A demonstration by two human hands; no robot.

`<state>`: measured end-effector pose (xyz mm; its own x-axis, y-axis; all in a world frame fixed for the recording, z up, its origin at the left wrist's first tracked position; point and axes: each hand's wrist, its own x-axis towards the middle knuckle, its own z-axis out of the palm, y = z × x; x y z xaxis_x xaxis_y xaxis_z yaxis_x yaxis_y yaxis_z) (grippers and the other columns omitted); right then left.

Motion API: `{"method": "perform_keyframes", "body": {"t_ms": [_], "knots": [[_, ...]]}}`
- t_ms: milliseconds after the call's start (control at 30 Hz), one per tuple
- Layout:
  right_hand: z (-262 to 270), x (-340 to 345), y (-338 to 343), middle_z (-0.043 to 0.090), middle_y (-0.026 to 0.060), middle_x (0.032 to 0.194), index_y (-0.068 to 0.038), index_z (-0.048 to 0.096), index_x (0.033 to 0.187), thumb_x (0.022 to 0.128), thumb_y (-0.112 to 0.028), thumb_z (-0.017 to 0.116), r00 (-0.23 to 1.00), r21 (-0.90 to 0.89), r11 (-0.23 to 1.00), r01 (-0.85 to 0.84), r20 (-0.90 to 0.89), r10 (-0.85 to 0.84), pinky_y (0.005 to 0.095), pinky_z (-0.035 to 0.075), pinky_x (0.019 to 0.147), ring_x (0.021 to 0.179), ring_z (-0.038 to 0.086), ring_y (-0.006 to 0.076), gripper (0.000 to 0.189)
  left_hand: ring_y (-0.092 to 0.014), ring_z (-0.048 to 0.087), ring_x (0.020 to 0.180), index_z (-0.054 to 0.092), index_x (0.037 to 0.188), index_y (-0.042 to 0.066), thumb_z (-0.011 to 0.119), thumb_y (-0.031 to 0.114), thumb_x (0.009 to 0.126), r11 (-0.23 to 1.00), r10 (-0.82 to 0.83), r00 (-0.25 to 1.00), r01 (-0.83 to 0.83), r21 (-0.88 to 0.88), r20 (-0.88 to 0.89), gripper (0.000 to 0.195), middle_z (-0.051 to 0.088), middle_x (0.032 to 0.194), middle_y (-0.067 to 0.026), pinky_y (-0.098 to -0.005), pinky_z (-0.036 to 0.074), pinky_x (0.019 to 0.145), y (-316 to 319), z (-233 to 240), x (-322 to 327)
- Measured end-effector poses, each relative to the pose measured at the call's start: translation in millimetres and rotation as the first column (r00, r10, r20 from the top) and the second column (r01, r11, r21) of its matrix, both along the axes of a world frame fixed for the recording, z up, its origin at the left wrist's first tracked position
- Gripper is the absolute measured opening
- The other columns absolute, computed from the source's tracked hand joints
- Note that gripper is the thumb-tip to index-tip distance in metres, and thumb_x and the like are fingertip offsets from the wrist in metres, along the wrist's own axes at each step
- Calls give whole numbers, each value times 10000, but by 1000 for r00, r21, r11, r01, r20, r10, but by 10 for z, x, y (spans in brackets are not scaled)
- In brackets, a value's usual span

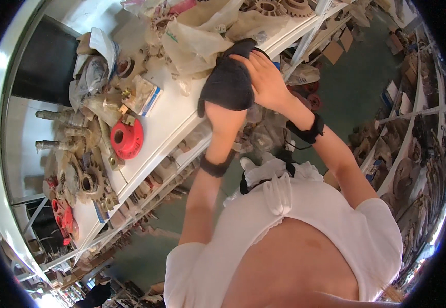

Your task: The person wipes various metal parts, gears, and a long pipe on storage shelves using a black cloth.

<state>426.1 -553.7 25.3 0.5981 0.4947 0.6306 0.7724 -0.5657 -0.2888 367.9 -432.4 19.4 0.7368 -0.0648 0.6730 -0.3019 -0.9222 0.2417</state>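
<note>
A black cloth cap [228,84] is held up at the front edge of the white shelf. My left hand [224,117] reaches into its opening from below, and its fingers are hidden inside. My right hand [263,79] lies against the cap's right side, with the thumb and fingers on the dark fabric. Whether it grips the cloth or only presses on it I cannot tell. Each wrist wears a black band.
The white shelf [165,115] bears a red flanged metal hub [126,138], a blue-and-white box [151,101], metal gears [269,7] and plastic bags [192,46]. A shelf upright [307,38] stands right of my hands. More loaded racks [400,138] line the right side.
</note>
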Motion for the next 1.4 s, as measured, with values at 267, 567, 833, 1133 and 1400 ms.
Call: {"method": "perform_keyframes", "body": {"t_ms": [267, 567, 833, 1133, 1400], "knots": [[6, -375, 429, 513, 187, 926, 5, 518, 1069, 668, -74, 551, 997, 91, 996, -15, 82, 7, 420, 389, 840, 921, 486, 365, 411, -293, 554, 984, 540, 1129, 33, 558, 149, 805, 992, 94, 993, -99, 74, 72, 344, 576, 1070, -138, -342, 430, 878, 520, -217, -438], [-189, -955, 1327, 544, 123, 994, -38, 538, 1131, 724, -202, 508, 946, 108, 941, -321, 76, 314, 366, 325, 979, 1019, 498, 259, 440, -301, 547, 977, 517, 1155, 38, 526, 169, 821, 978, 206, 967, -205, -22, 151, 359, 562, 1070, -150, -354, 435, 881, 1243, -556, -1171], [-228, -989, 1381, 550, 136, 1003, -25, 529, 1131, 720, -209, 500, 932, 138, 925, -355, 127, 339, 367, 299, 1003, 1032, 492, 254, 451, -303, 534, 1002, 512, 1163, 36, 517, 183, 828, 940, 341, 920, -336, -59, 191, 365, 552, 1091, -152, -363, 423, 900, 1141, -693, -1413], [-261, -531, 712, 538, 94, 913, -44, 487, 1210, 657, -166, 571, 952, 52, 955, -293, 112, 286, 332, 302, 1023, 982, 507, 234, 573, -304, 520, 1031, 507, 1172, 34, 507, 199, 836, 964, 264, 948, -267, -4, 179, 374, 540, 1115, -154, -375, 409, 921, 773, -782, -737], [-295, 166, -289, 545, 171, 1030, -42, 499, 1172, 719, -156, 569, 996, 268, 959, -86, 27, 82, 404, 339, 988, 1050, 488, 309, 472, -306, 514, 1042, 505, 1176, 32, 500, 243, 834, 945, 14, 987, -65, 321, 158, 402, 535, 1127, -155, -394, 401, 930, 96, -1092, 584]]}}
